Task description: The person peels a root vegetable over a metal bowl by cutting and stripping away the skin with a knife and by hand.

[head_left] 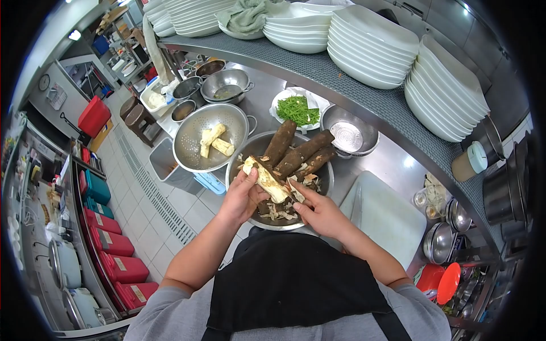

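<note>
My left hand [243,198] is closed round a peeled, yellowish-white root [266,179], held tilted above a large metal bowl [232,170]. My right hand [319,213] is closed at the lower end of the root, its fingertips pinched around something thin and dark that I cannot make out. Beneath and beyond the hands, several thick brown unpeeled roots [301,154] lean in the bowl. Peelings [278,212] lie in the bottom of it. Left of the bowl, a metal colander [187,150] holds peeled pale pieces [212,136].
A plate of chopped greens [297,111] stands behind the bowl, beside a metal pan [348,132]. At the right lies a white cutting board [387,213]. A shelf edge [296,74] with stacked white dishes [369,48] spans the back. A grey bin [176,170] stands below the colander.
</note>
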Motion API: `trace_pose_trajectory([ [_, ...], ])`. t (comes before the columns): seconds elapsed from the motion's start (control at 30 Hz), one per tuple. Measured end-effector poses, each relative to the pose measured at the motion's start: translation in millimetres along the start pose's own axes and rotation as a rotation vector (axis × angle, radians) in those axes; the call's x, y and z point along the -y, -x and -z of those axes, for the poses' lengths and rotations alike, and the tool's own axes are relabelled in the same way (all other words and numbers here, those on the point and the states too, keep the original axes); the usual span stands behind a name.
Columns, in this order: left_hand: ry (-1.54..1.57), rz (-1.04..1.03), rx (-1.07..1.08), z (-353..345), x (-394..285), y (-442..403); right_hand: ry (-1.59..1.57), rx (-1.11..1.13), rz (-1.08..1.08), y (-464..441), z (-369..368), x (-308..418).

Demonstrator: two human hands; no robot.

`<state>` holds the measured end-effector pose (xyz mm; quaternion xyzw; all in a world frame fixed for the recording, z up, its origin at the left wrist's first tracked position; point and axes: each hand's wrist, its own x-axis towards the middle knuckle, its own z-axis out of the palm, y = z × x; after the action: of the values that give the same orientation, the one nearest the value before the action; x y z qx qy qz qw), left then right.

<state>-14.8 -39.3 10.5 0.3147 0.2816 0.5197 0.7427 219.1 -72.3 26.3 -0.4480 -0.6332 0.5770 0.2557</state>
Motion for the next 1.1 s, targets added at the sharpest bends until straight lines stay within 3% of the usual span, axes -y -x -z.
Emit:
trace_pose_trajectory([
  [0.4,-0.134,-0.006,-0.005,-11.5,3.2,4.9,0.047,-0.114,0.035,-5.2,-13.9,-2.8],
  [0.53,-0.202,-0.037,-0.105,-11.0,9.3,1.2,0.094,-0.197,0.003,-12.0,-20.7,-4.7],
  [0.63,-0.256,-0.018,-0.123,-7.4,8.2,1.0,0.039,-0.210,0.108,-19.4,-20.6,-21.1],
  [0.7,-0.308,0.005,-0.126,-3.2,2.8,-1.1,-0.095,0.001,-0.093,-29.1,-6.7,-21.8],
  [0.73,-0.274,0.037,-0.094,-0.6,1.5,-1.8,-0.190,0.074,-0.292,-21.7,4.5,12.2],
  [0.87,-0.124,0.108,-0.008,5.9,1.9,-2.3,-0.364,0.293,-0.345,-30.3,24.9,3.3],
  [1.1,-0.053,0.104,0.024,12.7,5.9,-4.9,-0.392,0.217,-0.334,-23.8,10.4,4.0],
])
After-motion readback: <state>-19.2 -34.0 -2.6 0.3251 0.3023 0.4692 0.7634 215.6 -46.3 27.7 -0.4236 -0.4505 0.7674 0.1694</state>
